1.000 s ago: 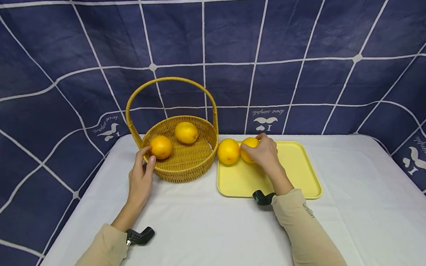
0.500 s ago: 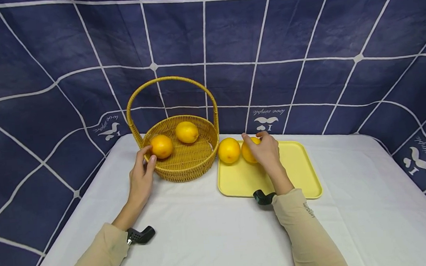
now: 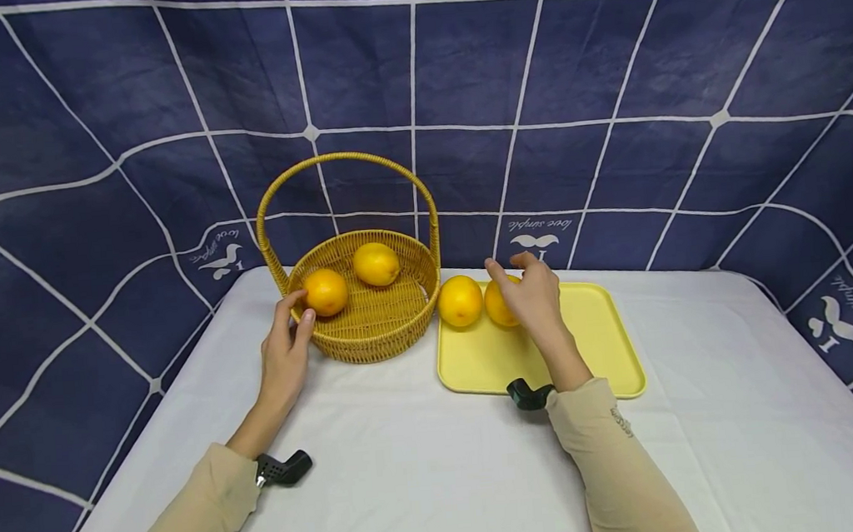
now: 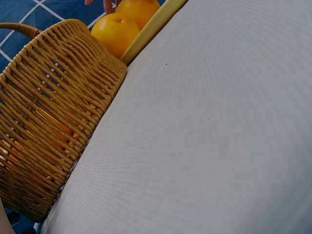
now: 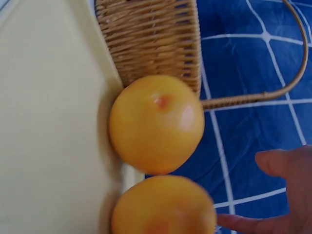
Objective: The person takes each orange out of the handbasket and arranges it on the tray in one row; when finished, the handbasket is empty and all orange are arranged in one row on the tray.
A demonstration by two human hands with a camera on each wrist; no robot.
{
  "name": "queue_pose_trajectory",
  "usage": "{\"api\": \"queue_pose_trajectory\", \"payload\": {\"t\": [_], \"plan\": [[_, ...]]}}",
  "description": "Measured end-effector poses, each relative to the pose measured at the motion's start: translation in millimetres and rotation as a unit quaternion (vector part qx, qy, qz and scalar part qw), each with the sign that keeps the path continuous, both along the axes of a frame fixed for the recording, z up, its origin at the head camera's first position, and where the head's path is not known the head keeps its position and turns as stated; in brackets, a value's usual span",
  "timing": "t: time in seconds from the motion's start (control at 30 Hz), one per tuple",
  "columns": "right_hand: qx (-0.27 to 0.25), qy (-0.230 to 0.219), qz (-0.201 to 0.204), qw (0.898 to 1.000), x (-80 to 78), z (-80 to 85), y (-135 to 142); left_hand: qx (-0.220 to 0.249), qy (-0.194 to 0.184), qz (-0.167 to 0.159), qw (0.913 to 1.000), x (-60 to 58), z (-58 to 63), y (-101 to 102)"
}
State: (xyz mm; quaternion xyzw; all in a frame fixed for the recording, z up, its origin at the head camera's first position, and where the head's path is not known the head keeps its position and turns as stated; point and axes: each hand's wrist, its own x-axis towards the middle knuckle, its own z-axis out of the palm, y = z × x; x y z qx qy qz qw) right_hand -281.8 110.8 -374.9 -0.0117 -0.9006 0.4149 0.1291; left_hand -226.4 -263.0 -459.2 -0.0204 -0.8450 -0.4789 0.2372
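My left hand (image 3: pixel 283 352) is at the left rim of the wicker basket (image 3: pixel 369 347). Its thumb and forefinger stand apart and touch near the left side of an orange (image 3: pixel 326 292) inside. Farther back in the basket lies a second, yellower orange-like fruit (image 3: pixel 376 264). My right hand (image 3: pixel 538 303) is over the yellow tray (image 3: pixel 597 328), thumb and fingers spread above the right-hand orange (image 3: pixel 500 303), which it partly hides. To its left another orange (image 3: pixel 460 301) sits by the basket. The right wrist view shows the thumb (image 5: pixel 273 162) off the fruit.
The basket's tall hoop handle (image 3: pixel 343 156) stands upright. A white cloth (image 3: pixel 412 467) covers the table, and a dark blue gridded curtain (image 3: pixel 568 54) hangs behind it. Each wrist carries a black camera (image 3: pixel 285 469).
My right hand has let go of the right-hand orange on the tray; its thumb and fingers have spread and lifted slightly. My left hand keeps its place at the basket.
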Motion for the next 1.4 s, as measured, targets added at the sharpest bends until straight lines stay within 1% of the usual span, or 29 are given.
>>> {"api": "queue_pose_trajectory", "payload": {"t": [0.17,0.27,0.5,0.67,0.83,1.03,1.2,1.3,1.4], "plan": [[0.007,0.019,0.015,1.0,6.4,13.1,-8.3,-0.001,0.004,-0.001,1.0,-0.1,1.7,-2.2],[0.013,0.023,0.021,0.999,11.2,19.7,-14.5,-0.002,0.003,-0.002,1.0,0.1,3.1,-3.4],[0.021,0.031,0.055,0.998,24.0,31.1,-33.3,0.005,0.005,0.0,1.0,1.0,6.7,-4.1],[0.019,0.039,0.078,0.996,29.5,31.3,-48.1,0.009,0.005,0.0,0.9999,0.5,7.1,-4.5],[0.025,0.046,0.1,0.994,35.2,28.6,-66.9,0.011,-0.01,0.006,0.9999,1.6,1.7,-5.0],[0.046,0.054,0.146,0.987,42.5,29.5,-94.7,0.015,-0.005,0.006,0.9999,3.3,-2.3,-2.5],[0.049,0.053,0.179,0.981,40.6,34.6,-116.4,0.021,0.006,0.003,0.9998,3.6,-0.8,-0.1],[0.047,0.043,0.194,0.979,35.6,35.8,-127.2,0.018,0.007,0.001,0.9998,3.4,0.7,1.3],[0.043,0.028,0.209,0.977,28.0,33.3,-137.3,0.014,0.007,0.0,0.9999,2.8,1.4,2.4]]}}
